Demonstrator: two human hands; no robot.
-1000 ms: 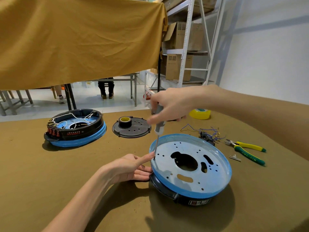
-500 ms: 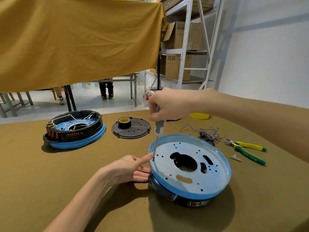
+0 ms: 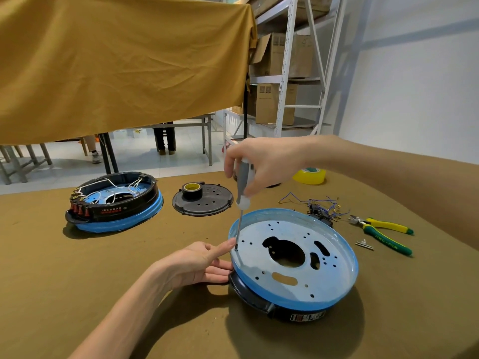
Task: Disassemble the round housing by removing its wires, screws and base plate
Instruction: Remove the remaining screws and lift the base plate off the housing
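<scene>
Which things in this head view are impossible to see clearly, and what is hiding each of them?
- Screw under the screwdriver tip: too small, and the left hand forefinger is beside it.
- Label on the near round housing: print too small to read.
- Yellow tape roll: partly behind the right hand and forearm.

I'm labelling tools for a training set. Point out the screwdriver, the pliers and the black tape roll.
screwdriver (image 3: 243,180), head view, on its grey handle.
pliers (image 3: 383,235), head view, on a green-and-yellow handle.
black tape roll (image 3: 192,190), head view, on its side wall.
</scene>
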